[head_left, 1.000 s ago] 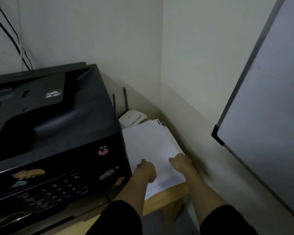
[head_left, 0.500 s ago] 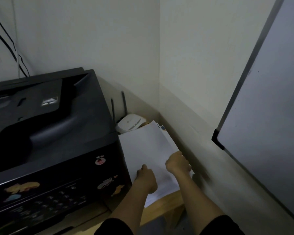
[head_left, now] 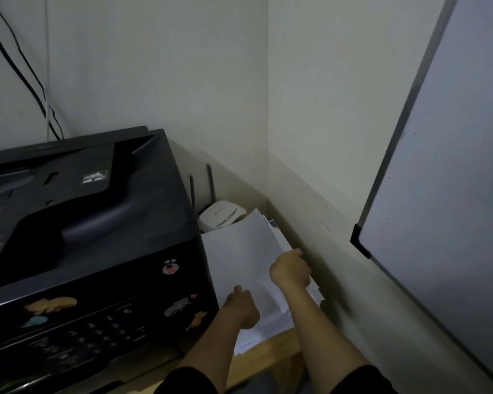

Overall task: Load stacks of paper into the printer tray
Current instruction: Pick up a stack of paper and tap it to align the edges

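A stack of white paper [head_left: 241, 257] lies on a wooden table, squeezed between the black printer [head_left: 91, 251] and the right wall. My left hand [head_left: 244, 307] grips the stack's near left edge, thumb on top. My right hand [head_left: 291, 270] holds the stack's right edge farther back, fingers curled round the sheets. The upper sheets look lifted a little from the lower ones. The printer's paper tray is not visible; its control panel with stickers faces me at the lower left.
A white router [head_left: 219, 216] with two antennas stands behind the paper in the corner. A whiteboard [head_left: 444, 194] leans out from the right wall, its black corner close to my right arm. The wooden table edge [head_left: 271, 352] shows below the stack. Cables hang down the left wall.
My right hand has slid along the paper's right edge, away from me. My left hand stays at the near left edge. The camera has tilted slightly.
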Available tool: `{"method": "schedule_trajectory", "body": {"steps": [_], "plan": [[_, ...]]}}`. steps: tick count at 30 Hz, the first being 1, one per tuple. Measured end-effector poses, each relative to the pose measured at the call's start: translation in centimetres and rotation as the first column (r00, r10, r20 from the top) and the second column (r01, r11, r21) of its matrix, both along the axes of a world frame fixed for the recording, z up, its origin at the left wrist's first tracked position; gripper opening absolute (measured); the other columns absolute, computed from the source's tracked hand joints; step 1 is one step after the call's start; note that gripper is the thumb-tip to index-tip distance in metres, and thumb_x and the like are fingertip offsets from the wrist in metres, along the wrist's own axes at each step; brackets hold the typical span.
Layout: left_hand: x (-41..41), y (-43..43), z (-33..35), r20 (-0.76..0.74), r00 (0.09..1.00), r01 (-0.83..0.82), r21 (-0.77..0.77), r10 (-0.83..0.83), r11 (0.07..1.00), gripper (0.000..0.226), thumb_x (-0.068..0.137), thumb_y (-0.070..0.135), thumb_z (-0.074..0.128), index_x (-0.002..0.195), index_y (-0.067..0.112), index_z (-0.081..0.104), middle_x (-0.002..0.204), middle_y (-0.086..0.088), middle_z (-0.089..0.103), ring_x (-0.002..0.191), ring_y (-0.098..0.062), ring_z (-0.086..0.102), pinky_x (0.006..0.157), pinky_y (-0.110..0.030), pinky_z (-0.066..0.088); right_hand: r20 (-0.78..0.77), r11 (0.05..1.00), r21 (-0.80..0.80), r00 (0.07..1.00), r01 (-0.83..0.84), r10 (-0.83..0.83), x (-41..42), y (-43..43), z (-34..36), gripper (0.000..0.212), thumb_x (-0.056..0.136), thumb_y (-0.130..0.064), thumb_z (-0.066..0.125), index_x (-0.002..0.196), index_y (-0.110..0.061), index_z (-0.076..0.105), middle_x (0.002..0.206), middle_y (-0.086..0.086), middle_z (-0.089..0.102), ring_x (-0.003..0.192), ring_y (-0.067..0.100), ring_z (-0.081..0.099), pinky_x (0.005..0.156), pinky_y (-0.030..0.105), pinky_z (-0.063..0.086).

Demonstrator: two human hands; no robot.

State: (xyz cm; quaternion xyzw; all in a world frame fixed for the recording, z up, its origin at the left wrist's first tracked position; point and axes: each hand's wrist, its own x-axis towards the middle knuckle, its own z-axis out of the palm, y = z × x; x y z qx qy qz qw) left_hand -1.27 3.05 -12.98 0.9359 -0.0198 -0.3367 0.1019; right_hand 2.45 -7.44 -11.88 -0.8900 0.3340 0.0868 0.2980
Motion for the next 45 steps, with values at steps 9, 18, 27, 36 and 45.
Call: {"method": "schedule_trajectory", "body": {"steps": [9, 18, 27, 36, 45], "plan": [[-0.1, -0.6, 1.8, 0.129, 0.973, -0.183, -0.085, 0.193, 0.979, 0.04, 0.097, 0.014, 0.036, 0.136, 0.005, 0.035, 0.144, -0.015, 0.03, 0.13, -0.031, 0.037, 0.106, -0.034, 0.038, 0.051, 0.982, 0.105, 0.987, -0.155, 0.151, -0.7, -2.0, 0.9, 0.03, 0.098, -0.014, 0.044, 0.12, 0.001, 0.059, 0.122, 0.016, 0.063, 0.11, 0.029, 0.061, 0.089, 0.034, 0.051], [0.5, -1.4, 7.6, 0.444, 0.873, -0.17, -0.115, 0.204, 0.979, 0.039, 0.094, 0.015, 0.038, 0.132, 0.005, 0.037, 0.142, -0.015, 0.032, 0.131, -0.031, 0.032, 0.108, -0.037, 0.035, 0.129, 0.878, 0.478, 0.989, 0.004, -0.074, -0.2, -6.9, 1.9, 0.037, 0.094, -0.002, 0.045, 0.129, 0.009, 0.05, 0.117, 0.022, 0.058, 0.094, 0.028, 0.057, 0.077, 0.029, 0.041], [2.8, -1.0, 17.3, 0.501, 0.722, -0.332, -0.355, 0.477, 0.874, 0.063, 0.09, 0.024, 0.051, 0.139, -0.007, 0.026, 0.143, -0.023, 0.031, 0.127, -0.035, 0.04, 0.102, -0.035, 0.042, 0.062, 0.493, 0.861, 0.936, 0.125, -0.346, -1.4, -6.2, 4.3, 0.016, 0.097, -0.001, 0.045, 0.11, -0.002, 0.054, 0.087, 0.011, 0.057, 0.068, 0.02, 0.048, 0.042, 0.029, 0.044], [1.6, 4.4, 27.1, 0.519, 0.672, -0.168, -0.588, 0.528, 0.791, 0.022, 0.096, 0.011, 0.047, 0.093, -0.007, 0.059, 0.095, -0.014, 0.061, 0.077, -0.025, 0.057, 0.06, -0.025, 0.042, 0.388, 0.733, 0.659, 0.912, -0.17, -0.137, -1.3, -1.7, 14.9, 0.039, 0.096, -0.001, 0.049, 0.129, 0.017, 0.042, 0.115, 0.025, 0.05, 0.076, 0.032, 0.049, 0.063, 0.045, 0.047], [-2.3, 21.5, 31.2, 0.559, 0.608, -0.3, -0.495, 0.563, 0.816, 0.048, 0.103, 0.028, 0.036, 0.138, -0.004, 0.041, 0.144, -0.018, 0.042, 0.132, -0.031, 0.042, 0.105, -0.031, 0.038, 0.526, 0.786, 0.492, 0.847, -0.374, 0.074, -2.2, 11.0, 25.5, 0.043, 0.092, 0.001, 0.055, 0.132, 0.014, 0.044, 0.128, 0.017, 0.052, 0.111, 0.029, 0.052, 0.086, 0.037, 0.048]]}}
